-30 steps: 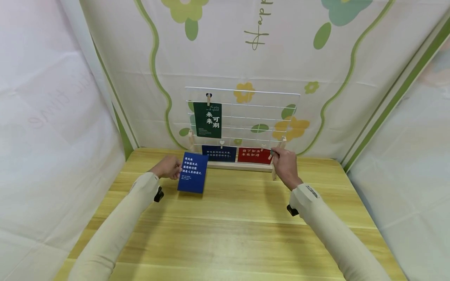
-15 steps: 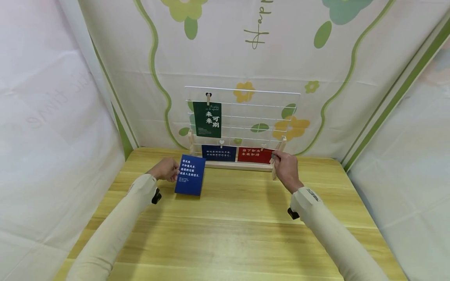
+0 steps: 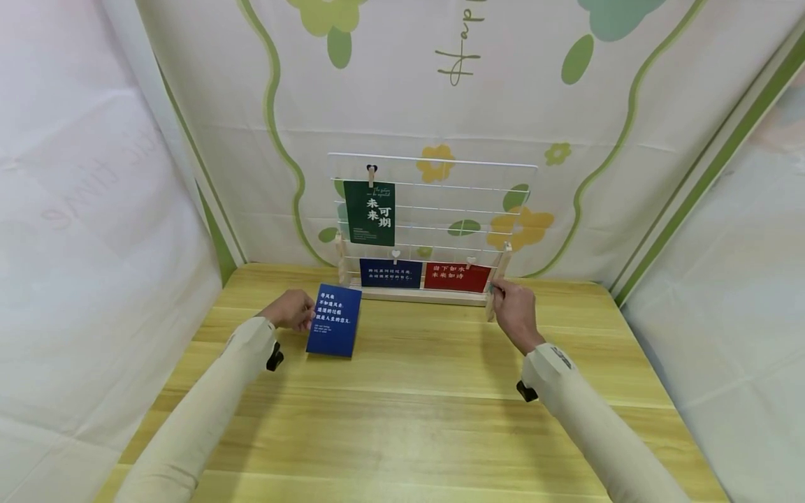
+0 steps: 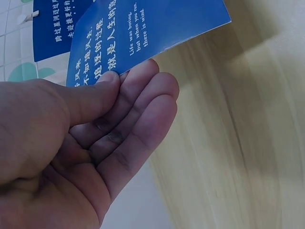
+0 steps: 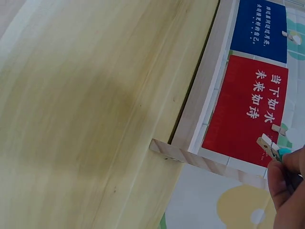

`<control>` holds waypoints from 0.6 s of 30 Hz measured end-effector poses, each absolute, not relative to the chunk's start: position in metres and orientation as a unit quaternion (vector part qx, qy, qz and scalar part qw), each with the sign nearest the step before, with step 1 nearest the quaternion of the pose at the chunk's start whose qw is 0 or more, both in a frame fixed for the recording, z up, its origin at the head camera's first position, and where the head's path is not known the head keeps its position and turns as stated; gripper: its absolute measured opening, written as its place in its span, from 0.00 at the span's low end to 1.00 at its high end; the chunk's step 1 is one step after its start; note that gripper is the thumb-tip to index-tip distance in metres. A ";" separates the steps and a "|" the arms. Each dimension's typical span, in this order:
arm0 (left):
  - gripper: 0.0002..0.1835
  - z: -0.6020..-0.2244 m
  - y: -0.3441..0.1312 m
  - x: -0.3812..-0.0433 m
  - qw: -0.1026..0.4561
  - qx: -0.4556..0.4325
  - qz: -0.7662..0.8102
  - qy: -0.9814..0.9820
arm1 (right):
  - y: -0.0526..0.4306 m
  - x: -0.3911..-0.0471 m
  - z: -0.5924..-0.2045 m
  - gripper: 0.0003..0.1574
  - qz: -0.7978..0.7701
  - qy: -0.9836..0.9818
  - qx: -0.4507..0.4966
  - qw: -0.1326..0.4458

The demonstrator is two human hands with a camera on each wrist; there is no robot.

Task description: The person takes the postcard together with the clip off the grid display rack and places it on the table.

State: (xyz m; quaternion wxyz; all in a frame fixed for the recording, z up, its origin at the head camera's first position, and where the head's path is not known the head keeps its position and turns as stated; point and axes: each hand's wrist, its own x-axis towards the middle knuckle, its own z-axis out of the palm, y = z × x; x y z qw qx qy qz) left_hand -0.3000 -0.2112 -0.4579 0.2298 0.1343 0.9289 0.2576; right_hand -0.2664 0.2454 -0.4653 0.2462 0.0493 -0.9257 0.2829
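Note:
My left hand [image 3: 291, 309] pinches the left edge of a blue postcard [image 3: 335, 321] with white writing, thumb on its printed face. The postcard is tilted above the table, left of the wire grid's foot. Between thumb and fingers, my right hand [image 3: 516, 314] holds a small wooden clothespin [image 5: 269, 145] with a teal decoration, close by the lower right corner of a red postcard [image 5: 250, 107]. That red postcard and a second blue postcard [image 3: 390, 273] hang low on the white wire grid [image 3: 434, 160]. A green postcard [image 3: 370, 223] hangs higher at the left.
The grid stands on a wooden base [image 3: 428, 297] at the back of the wood-grain table [image 3: 402, 419]. A heart clothespin [image 3: 372, 173] holds the green postcard; white-heart clips [image 3: 395, 257] hold the lower ones. Flower-printed cloth [image 3: 377, 105] encloses the back and sides.
My left hand has drawn the blue postcard a little left and toward me. My right hand has moved slightly right and down, away from the red postcard, still holding the clothespin.

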 end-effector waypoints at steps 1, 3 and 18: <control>0.13 -0.458 -0.211 -0.300 0.230 0.136 0.255 0.930 | 0.246 -0.266 -0.466 0.14 0.284 -0.926 0.046 0.243; 0.14 -0.458 -0.212 -0.300 0.229 0.140 0.248 0.931 | 0.246 -0.265 -0.468 0.14 0.287 -0.927 0.041 0.238; 0.14 -0.463 -0.218 -0.297 0.235 0.134 0.242 0.932 | 0.253 -0.260 -0.482 0.13 0.271 -0.934 0.031 0.230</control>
